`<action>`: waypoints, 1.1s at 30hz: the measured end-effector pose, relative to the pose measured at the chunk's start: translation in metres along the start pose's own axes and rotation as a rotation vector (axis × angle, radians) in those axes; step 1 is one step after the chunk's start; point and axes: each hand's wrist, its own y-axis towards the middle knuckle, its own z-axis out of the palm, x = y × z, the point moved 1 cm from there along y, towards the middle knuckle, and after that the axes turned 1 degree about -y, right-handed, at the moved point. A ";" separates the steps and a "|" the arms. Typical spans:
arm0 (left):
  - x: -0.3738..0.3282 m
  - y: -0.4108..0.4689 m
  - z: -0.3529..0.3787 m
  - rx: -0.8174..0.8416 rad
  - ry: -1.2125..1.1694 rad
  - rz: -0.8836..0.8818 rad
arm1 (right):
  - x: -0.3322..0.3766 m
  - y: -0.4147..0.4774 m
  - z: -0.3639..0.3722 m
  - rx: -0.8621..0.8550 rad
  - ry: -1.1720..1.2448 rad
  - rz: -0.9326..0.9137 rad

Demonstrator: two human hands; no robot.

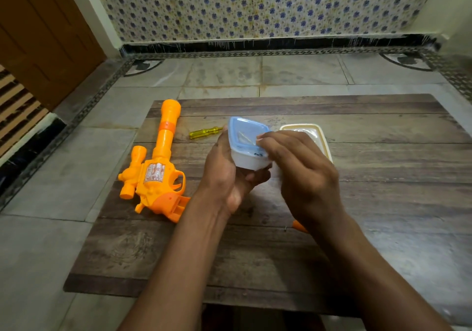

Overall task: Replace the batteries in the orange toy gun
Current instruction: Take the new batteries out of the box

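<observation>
The orange toy gun (158,164) lies at the left of the wooden board (383,177), barrel pointing away, its grip showing an open slot. My left hand (224,174) grips a small white container with a blue lid (249,141), tilted and lifted above the board. My right hand (301,174) has its fingertips curled onto the lid's near right edge. A yellow-handled screwdriver (204,132) lies on the board behind the left hand. A small orange piece (298,226) and a tiny screw (285,228) lie on the board by my right wrist.
A cream tray (321,136) sits on the board behind my right hand, partly hidden. The board rests on a tiled floor (63,172). A patterned wall runs along the back and a brown door (43,36) stands at the far left.
</observation>
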 end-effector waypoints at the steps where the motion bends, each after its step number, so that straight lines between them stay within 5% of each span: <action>1: 0.001 0.000 -0.001 -0.014 0.025 -0.012 | -0.003 0.002 -0.003 -0.024 0.016 0.039; 11: 0.008 0.003 -0.004 -0.026 0.203 -0.016 | -0.027 0.006 -0.020 -0.284 -0.030 0.376; 22: 0.009 0.003 -0.001 0.100 0.129 -0.003 | -0.066 -0.001 -0.040 -0.655 0.541 1.268; 33: 0.018 0.004 0.019 0.085 0.040 0.023 | -0.084 -0.028 -0.061 -0.660 0.486 1.452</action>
